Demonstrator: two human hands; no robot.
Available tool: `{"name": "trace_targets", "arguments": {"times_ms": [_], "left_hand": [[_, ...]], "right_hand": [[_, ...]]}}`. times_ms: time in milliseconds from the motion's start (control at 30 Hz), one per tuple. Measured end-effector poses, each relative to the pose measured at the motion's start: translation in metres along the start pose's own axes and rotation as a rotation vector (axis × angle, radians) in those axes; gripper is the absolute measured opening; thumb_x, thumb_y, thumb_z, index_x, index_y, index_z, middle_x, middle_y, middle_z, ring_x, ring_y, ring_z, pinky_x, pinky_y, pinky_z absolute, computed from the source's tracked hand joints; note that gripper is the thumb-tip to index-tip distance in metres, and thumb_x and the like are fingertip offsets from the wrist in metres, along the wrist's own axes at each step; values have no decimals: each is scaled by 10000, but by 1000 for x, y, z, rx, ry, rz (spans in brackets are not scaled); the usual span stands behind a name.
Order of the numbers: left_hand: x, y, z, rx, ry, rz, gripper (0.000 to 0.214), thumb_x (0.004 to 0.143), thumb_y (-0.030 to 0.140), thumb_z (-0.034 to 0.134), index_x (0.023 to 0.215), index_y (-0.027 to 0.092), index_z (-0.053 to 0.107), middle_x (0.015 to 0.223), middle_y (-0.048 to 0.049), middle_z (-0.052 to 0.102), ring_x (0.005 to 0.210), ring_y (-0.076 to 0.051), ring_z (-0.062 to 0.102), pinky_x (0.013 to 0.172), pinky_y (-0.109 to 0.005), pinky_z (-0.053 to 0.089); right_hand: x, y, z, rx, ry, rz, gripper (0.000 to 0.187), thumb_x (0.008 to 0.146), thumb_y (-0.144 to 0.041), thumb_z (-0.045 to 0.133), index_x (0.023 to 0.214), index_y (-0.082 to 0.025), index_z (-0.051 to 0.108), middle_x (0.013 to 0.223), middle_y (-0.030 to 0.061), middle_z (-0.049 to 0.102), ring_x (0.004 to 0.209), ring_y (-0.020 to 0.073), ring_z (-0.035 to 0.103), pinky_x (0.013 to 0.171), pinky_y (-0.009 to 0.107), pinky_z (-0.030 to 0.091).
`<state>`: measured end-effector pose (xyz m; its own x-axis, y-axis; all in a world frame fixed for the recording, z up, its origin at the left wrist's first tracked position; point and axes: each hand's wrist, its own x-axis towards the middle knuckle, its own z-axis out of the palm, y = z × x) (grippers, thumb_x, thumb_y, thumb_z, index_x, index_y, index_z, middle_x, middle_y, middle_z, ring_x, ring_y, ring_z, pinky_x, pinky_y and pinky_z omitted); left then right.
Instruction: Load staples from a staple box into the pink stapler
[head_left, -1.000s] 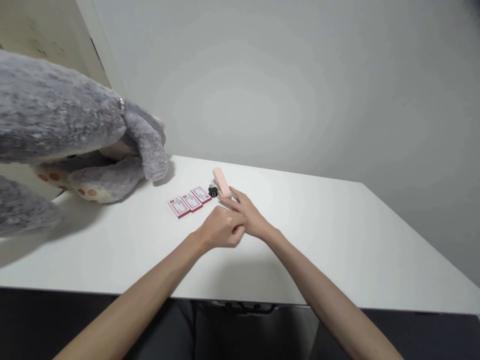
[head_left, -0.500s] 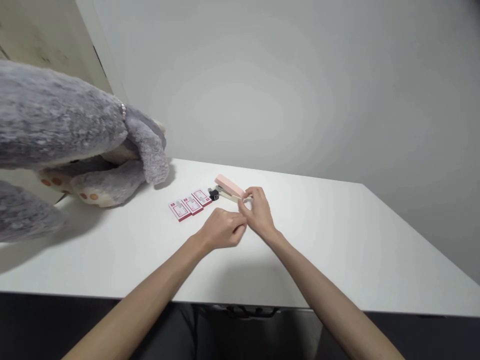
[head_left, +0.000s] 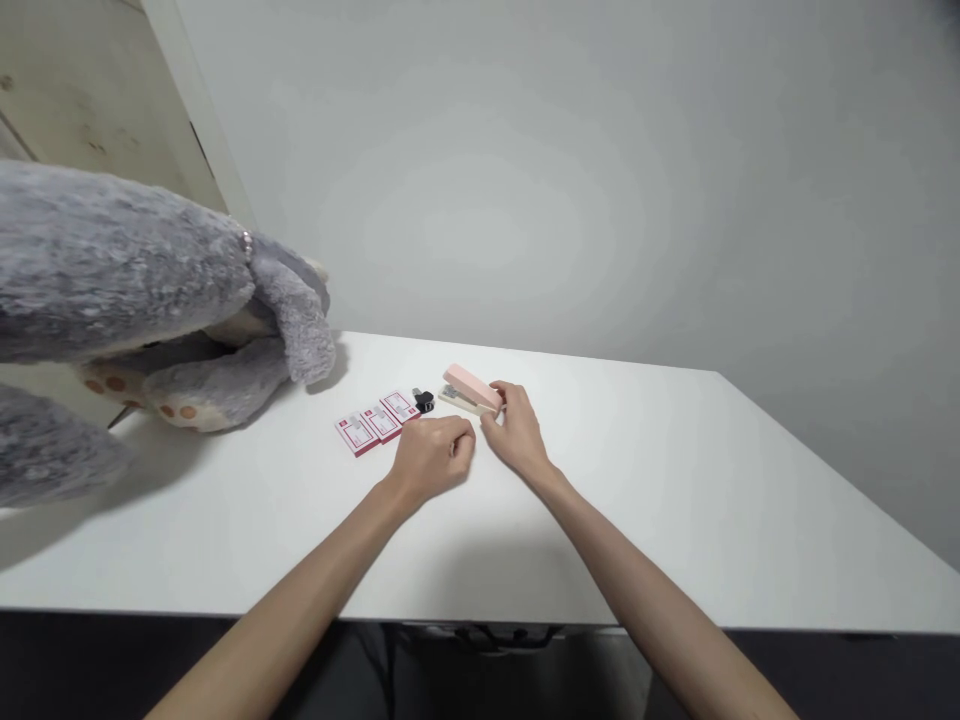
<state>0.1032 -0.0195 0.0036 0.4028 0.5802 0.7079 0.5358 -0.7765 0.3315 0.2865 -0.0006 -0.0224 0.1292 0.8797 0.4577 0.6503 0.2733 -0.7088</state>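
A pink and cream stapler (head_left: 472, 385) lies on the white table, its pink top raised at an angle above the cream base. My right hand (head_left: 517, 430) grips the hinge end, thumb in front and fingers behind. To the left, my left hand (head_left: 433, 452) is closed in a loose fist just above the tabletop; whatever it may hold is hidden. Beyond that fist sits a small black and metal item (head_left: 424, 401), perhaps a staple remover. Several red and white small boxes (head_left: 356, 433) lie in a slanting row left of it, one partly behind my left hand.
A big grey plush toy (head_left: 225, 370) takes up the table's left side, one of its limbs reaching in close to the camera. A plain grey wall (head_left: 525, 200) rises behind the white table (head_left: 675, 500). The table's front edge runs below my forearms.
My left hand has drawn back leftward from my right hand. The stapler has shifted slightly right with my right hand, leaving a gap to the black item.
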Motion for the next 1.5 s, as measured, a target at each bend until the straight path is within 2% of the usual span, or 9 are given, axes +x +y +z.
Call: {"name": "trace_targets", "arguments": {"times_ms": [133, 300, 433, 567, 700, 900, 1033, 1267, 1500], "left_hand": [[4, -1, -3, 40, 101, -154, 248, 841, 81, 508, 652, 212, 600, 618, 21, 662, 556, -141, 553, 583, -303, 373], [11, -4, -5, 95, 136, -287, 136, 876, 113, 559, 899, 224, 634, 909, -53, 708, 915, -260, 628, 853, -414, 499], [11, -9, -2, 141, 162, -364, 174, 906, 172, 612, 1065, 224, 658, 1112, -114, 670, 1110, -338, 554, 1009, -533, 478], [7, -13, 3, 166, 116, -361, 167, 947, 272, 657, 1087, 236, 741, 1184, -128, 665, 1203, -374, 510, 1059, -577, 447], [4, -14, 5, 134, 60, -303, 179, 989, 358, 660, 1036, 245, 790, 1148, -112, 717, 1184, -362, 506, 1048, -580, 441], [5, -14, 4, 58, -30, -295, 206, 1015, 349, 631, 1027, 211, 783, 1008, -89, 745, 1044, -303, 558, 959, -490, 478], [7, -14, 2, 25, -52, -294, 161, 1001, 320, 649, 999, 202, 759, 948, -65, 740, 981, -277, 606, 912, -446, 485], [10, -8, 0, -104, -85, -313, 183, 1008, 319, 623, 944, 184, 729, 857, -39, 721, 768, -193, 623, 718, -326, 446], [10, -5, -1, -130, -166, -369, 256, 997, 337, 604, 787, 194, 628, 803, -36, 696, 690, -175, 583, 659, -316, 381]], "right_hand": [[2, 2, -4, 49, 62, 105, 355, 791, -210, 573, 1140, -224, 637, 1201, 133, 662, 1143, 315, 647, 1034, 477, 533], [6, -3, -4, 202, 4, 86, 440, 774, -252, 615, 1211, -219, 644, 1285, 113, 706, 1205, 299, 653, 1081, 457, 511], [7, -3, -4, 219, -31, 145, 379, 739, -259, 609, 1114, -223, 653, 1178, 88, 742, 1099, 298, 678, 998, 450, 532], [6, 0, -4, 226, -38, 161, 300, 735, -280, 581, 1026, -226, 627, 1063, 67, 732, 998, 278, 672, 910, 415, 539], [5, 0, -4, 219, -48, 117, 291, 741, -288, 573, 1018, -231, 641, 1070, 71, 734, 1008, 281, 658, 932, 424, 530], [3, -7, -6, 153, -44, 49, 322, 740, -272, 595, 1046, -234, 690, 1109, 91, 748, 1100, 312, 632, 960, 446, 527], [3, -8, -8, 183, -76, 68, 286, 730, -269, 608, 1003, -240, 689, 1061, 66, 752, 1042, 295, 649, 917, 426, 528], [4, -10, -11, 293, -148, 134, 271, 709, -289, 604, 960, -227, 682, 1001, 35, 730, 969, 261, 648, 867, 380, 496], [5, -11, -14, 415, -187, 193, 272, 657, -278, 608, 915, -218, 671, 916, 9, 699, 881, 231, 631, 790, 339, 478]]}}
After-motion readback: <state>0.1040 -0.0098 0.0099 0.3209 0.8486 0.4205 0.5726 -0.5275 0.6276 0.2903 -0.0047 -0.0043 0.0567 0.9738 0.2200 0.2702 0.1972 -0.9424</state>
